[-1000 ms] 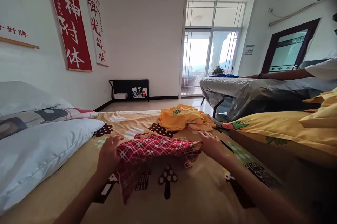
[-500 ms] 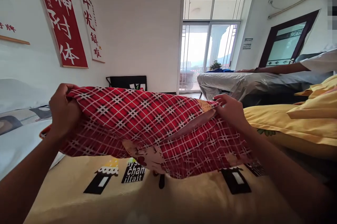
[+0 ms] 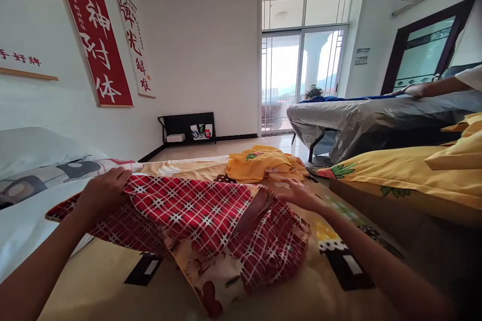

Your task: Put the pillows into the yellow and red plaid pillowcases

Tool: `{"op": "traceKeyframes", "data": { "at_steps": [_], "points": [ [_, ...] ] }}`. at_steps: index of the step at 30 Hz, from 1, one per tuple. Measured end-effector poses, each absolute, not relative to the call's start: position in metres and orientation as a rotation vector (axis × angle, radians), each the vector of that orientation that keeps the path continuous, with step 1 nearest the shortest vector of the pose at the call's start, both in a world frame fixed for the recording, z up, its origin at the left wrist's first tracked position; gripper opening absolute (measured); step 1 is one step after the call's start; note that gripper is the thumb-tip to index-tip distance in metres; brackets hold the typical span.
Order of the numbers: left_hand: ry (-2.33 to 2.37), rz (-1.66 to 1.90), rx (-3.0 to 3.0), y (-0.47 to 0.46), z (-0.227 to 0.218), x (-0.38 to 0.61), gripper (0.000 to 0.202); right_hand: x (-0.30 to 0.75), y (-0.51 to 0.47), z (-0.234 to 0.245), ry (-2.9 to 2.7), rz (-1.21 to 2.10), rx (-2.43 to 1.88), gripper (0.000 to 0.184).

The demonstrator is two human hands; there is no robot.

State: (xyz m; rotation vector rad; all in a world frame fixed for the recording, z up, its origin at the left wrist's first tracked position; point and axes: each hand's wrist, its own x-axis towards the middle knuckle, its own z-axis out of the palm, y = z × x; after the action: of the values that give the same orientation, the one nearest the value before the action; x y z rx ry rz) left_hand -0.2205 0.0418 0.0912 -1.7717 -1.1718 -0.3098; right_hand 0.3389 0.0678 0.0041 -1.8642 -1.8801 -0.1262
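A red plaid cloth lies spread across the yellow patterned bedsheet in front of me, its beige printed underside folded out at the lower edge. My left hand rests on the cloth's left end, fingers curled over the fabric. My right hand lies at the cloth's right end with fingers stretched flat on it. A crumpled yellow garment sits just beyond the cloth.
White and patterned pillows lie at my left. A yellow quilt is piled at the right. Beyond stands a grey-covered bed where another person's arm rests. Red banners hang on the left wall.
The plaid cloth was lifted and stretched in the air between both hands half a second ago; now it is lowered onto the bed with both hands resting on its ends.
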Motion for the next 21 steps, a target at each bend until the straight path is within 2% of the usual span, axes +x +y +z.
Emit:
{"op": "traceKeyframes", "data": {
  "at_steps": [2, 4, 5, 7, 10, 13, 15, 17, 18, 19, 21],
  "points": [
    [-1.300, -0.236, -1.805, 0.044, 0.087, -0.225, 0.030, 0.314, 0.050, -0.008, -1.904, -0.152, -1.764, 0.040],
    [-1.375, -0.222, -1.820, 0.047, 0.082, -0.230, 0.033, 0.281, 0.021, -0.021, -2.010, -0.161, -1.567, 0.022],
    [-1.399, -0.228, -1.822, 0.048, 0.079, -0.231, 0.034, 0.262, 0.005, -0.028, -2.141, -0.138, -1.435, 0.019],
    [-1.437, -0.240, -1.822, 0.048, 0.077, -0.231, 0.033, 0.224, -0.026, -0.049, -2.457, -0.151, -1.148, 0.026],
    [-1.456, -0.206, -1.820, 0.042, 0.081, -0.229, 0.031, 0.172, -0.055, -0.092, -2.586, -0.505, -0.743, 0.020],
    [-1.432, -0.190, -1.817, 0.034, 0.094, -0.227, 0.030, 0.133, -0.055, -0.132, -2.528, -0.643, -0.532, 0.016],
    [-1.416, -0.213, -1.796, 0.028, 0.103, -0.227, 0.032, 0.114, -0.046, -0.145, -2.481, -0.589, -0.654, 0.028],
    [-1.401, -0.213, -1.753, 0.023, 0.110, -0.227, 0.034, 0.100, -0.034, -0.145, -2.472, -0.461, -0.934, 0.058],
    [-1.395, -0.197, -1.728, 0.021, 0.113, -0.227, 0.035, 0.095, -0.028, -0.142, -2.483, -0.375, -1.092, 0.067],
    [-1.398, -0.171, -1.698, 0.019, 0.115, -0.227, 0.036, 0.091, -0.023, -0.138, -2.497, -0.285, -1.234, 0.067],
    [-1.427, -0.112, -1.623, 0.017, 0.115, -0.230, 0.036, 0.089, -0.012, -0.126, -2.501, -0.139, -1.438, 0.044]
  ]
}}
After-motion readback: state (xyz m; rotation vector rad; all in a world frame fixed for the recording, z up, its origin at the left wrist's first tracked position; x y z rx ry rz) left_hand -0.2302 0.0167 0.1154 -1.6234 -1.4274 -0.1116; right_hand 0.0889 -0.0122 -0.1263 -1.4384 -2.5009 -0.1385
